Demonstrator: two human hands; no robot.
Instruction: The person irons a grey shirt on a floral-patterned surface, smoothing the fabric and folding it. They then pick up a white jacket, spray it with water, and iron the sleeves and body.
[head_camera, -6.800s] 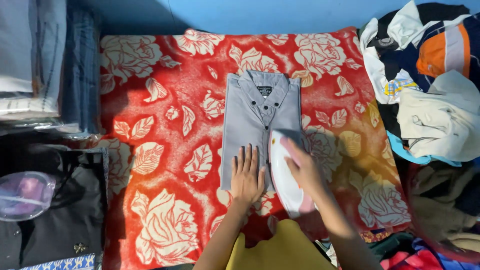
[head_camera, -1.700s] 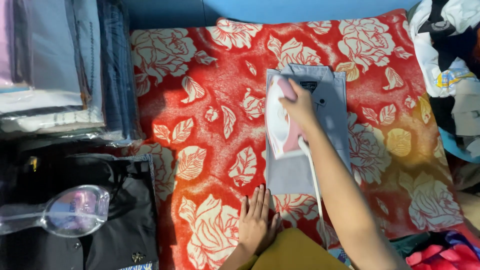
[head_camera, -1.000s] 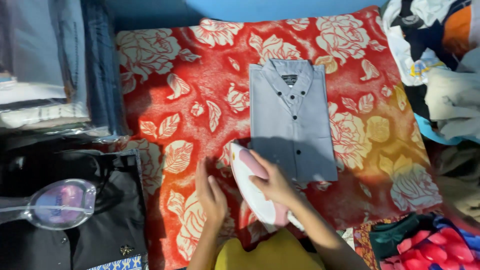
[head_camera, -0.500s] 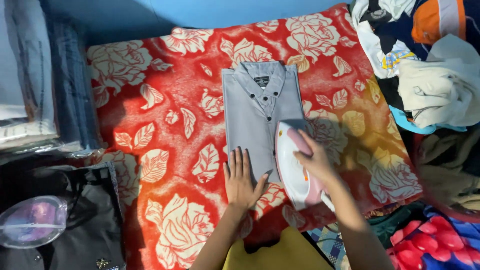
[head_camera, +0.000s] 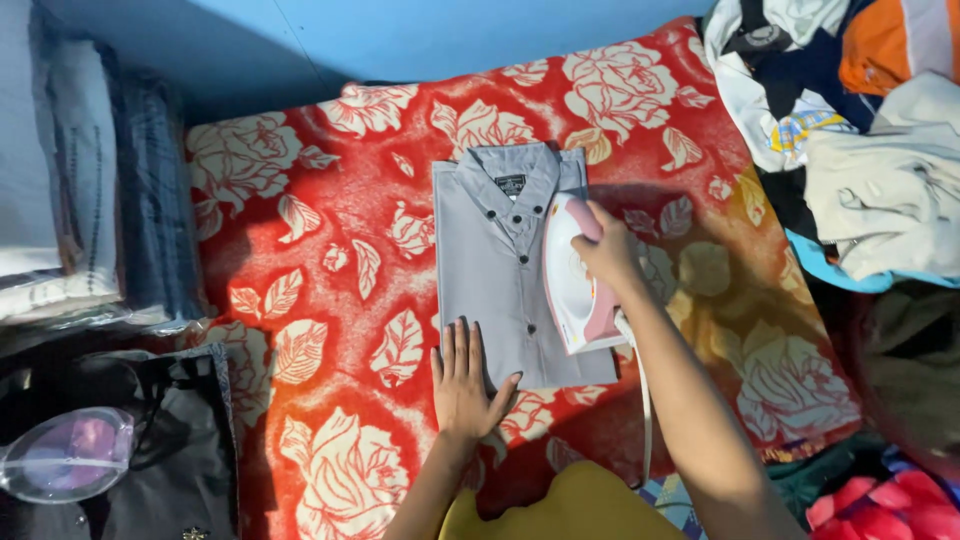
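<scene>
A red blanket printed with cream roses and leaves covers the surface in front of me. Beyond its far edge rises a plain blue wall, brighter towards the right and shaded at the left. To my left sits a stack of folded clothes, white, grey and dark blue, some in clear wrapping. Below it lies a black bag with a clear plastic piece tinted purple. To my right is a loose heap of mixed laundry, white, orange and navy.

2 bare forearms, no sleeves or jewellery in view, mustard-yellow garment at the lower edge.
</scene>
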